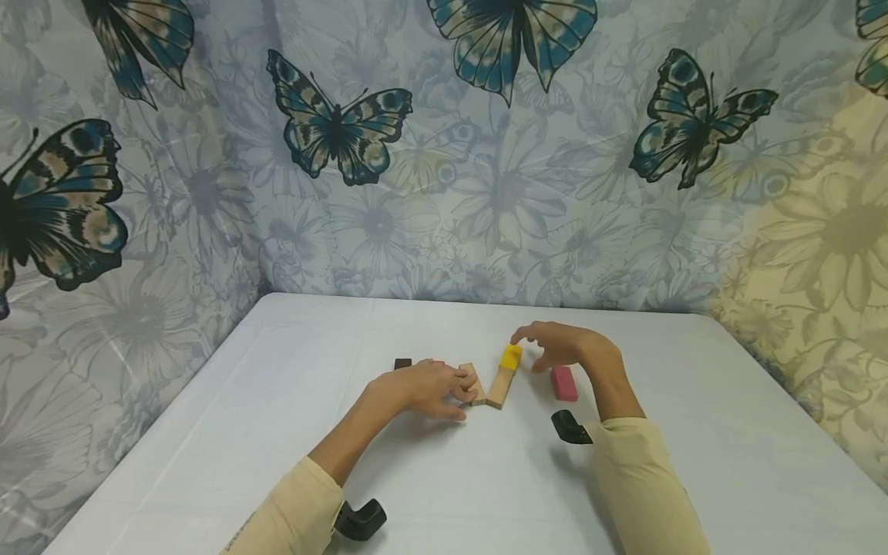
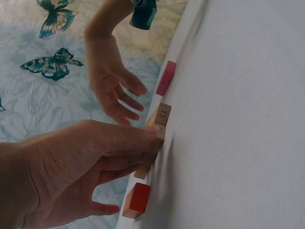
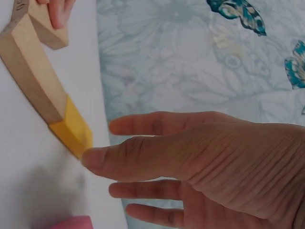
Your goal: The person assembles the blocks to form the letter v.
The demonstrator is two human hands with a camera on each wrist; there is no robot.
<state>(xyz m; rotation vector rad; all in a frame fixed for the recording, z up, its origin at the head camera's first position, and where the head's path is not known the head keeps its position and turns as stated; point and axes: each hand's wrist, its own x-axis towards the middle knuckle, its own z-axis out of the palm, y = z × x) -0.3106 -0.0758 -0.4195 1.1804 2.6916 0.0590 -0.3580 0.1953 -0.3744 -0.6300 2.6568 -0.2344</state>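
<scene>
Two plain wooden blocks lie in a V on the white table, their near ends meeting. My left hand point(image 1: 433, 387) is at the left wooden block point(image 1: 470, 373), fingers against it; in the left wrist view the thumb overlaps the numbered ends. A yellow block point(image 1: 511, 356) sits end to end with the far end of the right wooden block point(image 1: 500, 387). Fingers spread, my right hand point(image 1: 563, 343) hovers beside the yellow block, a fingertip right at its end in the right wrist view. Partly hidden behind my left hand is a red block point(image 2: 137, 200).
To the right lies a pink block point(image 1: 564, 383), near my right wrist. A black block point(image 1: 402, 363) is left of my left hand. Butterfly-patterned cloth point(image 1: 444, 231) rises behind the table point(image 1: 208, 478). Dark wrist cameras stick out below both sleeves.
</scene>
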